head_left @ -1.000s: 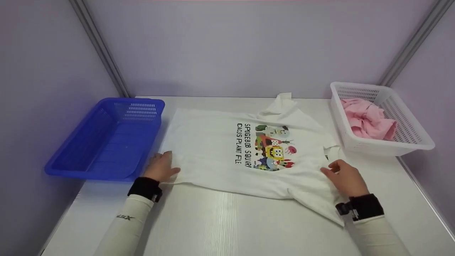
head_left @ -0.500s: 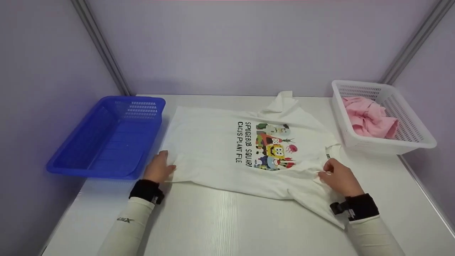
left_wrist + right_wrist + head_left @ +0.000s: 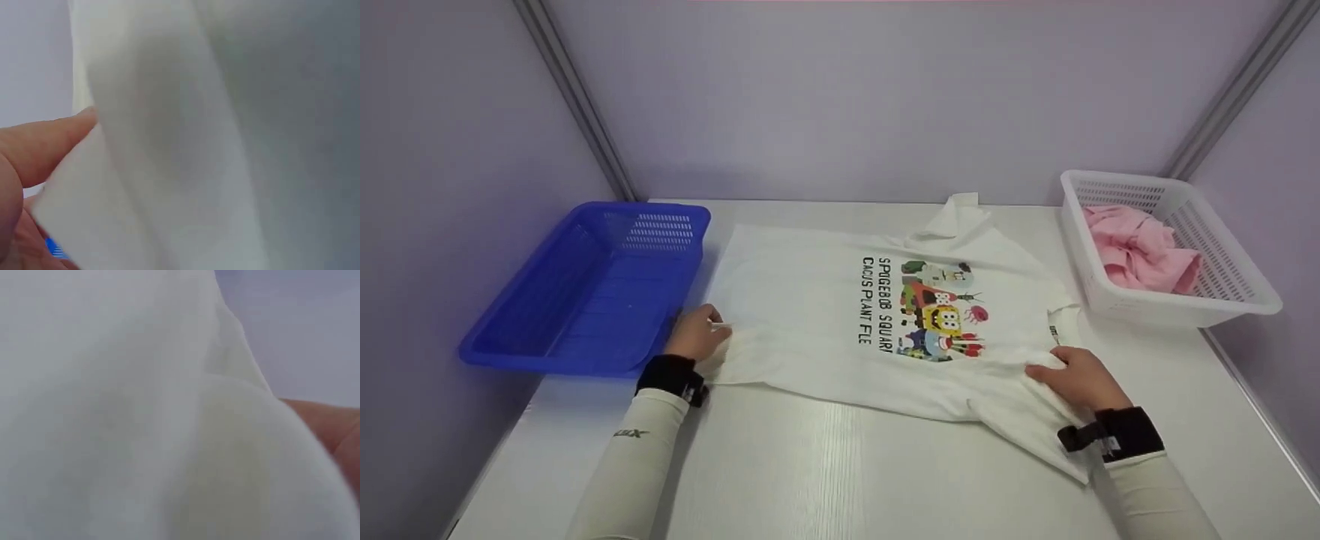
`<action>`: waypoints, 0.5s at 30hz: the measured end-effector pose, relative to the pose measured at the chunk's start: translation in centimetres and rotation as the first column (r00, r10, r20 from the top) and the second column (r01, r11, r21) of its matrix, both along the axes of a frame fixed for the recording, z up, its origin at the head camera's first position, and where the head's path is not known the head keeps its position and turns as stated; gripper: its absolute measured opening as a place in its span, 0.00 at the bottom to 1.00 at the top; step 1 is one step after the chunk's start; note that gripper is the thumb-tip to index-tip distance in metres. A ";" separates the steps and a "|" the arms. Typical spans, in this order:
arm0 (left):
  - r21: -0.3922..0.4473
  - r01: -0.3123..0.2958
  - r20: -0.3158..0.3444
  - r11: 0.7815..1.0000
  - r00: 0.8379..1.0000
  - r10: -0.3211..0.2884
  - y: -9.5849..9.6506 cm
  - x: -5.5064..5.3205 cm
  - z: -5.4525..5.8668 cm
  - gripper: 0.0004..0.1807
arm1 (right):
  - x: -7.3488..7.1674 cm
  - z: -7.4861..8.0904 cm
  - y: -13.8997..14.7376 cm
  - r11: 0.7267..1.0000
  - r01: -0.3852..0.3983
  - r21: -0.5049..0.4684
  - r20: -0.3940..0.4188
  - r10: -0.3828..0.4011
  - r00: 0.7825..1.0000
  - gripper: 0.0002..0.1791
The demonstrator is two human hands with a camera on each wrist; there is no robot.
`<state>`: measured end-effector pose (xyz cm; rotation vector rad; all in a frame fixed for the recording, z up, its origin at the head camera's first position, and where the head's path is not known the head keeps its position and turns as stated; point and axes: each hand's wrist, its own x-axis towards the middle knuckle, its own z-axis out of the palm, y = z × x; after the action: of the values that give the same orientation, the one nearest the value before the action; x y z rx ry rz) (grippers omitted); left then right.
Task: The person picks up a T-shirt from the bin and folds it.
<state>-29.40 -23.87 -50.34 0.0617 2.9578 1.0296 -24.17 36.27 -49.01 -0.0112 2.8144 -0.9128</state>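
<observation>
A white T-shirt with a cartoon print lies spread on the table, its collar toward the right and its hem toward the left. At the hem's near part, my left hand pinches the fabric between thumb and fingers; the left wrist view shows the thumb against a raised fold of cloth. Near the collar, my right hand grips the shirt at the near shoulder. White fabric fills most of the right wrist view and hides most of that hand's fingers.
A blue basket stands at the left, close beside my left hand. At the back right is a white basket with a crumpled pink cloth in it. Partition walls enclose the white table at the back and sides.
My left hand has slid a little farther up along the hem and now lifts a bit of its edge. My right hand has moved slightly left and closed on the shoulder fabric.
</observation>
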 end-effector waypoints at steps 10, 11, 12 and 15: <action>0.157 0.091 -0.222 0.983 0.974 -0.055 -1.3 7.6 5.6 0.09 | 6.2 6.4 0.8 0.996 -0.028 -0.087 -0.363 -0.006 0.932 0.11; 0.146 0.094 -0.214 0.985 0.975 -0.061 -1.7 8.4 6.1 0.10 | 7.4 7.2 0.9 0.992 -0.046 -0.114 -0.355 0.002 0.935 0.08; 0.136 0.102 -0.199 0.985 0.977 -0.074 -2.1 9.3 6.5 0.11 | 8.7 7.8 0.9 0.986 -0.080 -0.146 -0.341 0.026 0.940 0.06; 0.115 0.138 -0.115 0.984 0.985 -0.125 -3.3 11.3 7.0 0.09 | 11.7 8.4 0.9 0.915 -0.291 -0.280 -0.313 0.199 0.929 0.09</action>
<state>-18.06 -27.18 -43.36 0.3198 2.9315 1.2245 -12.46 37.21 -40.62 -0.5725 2.7749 -1.3864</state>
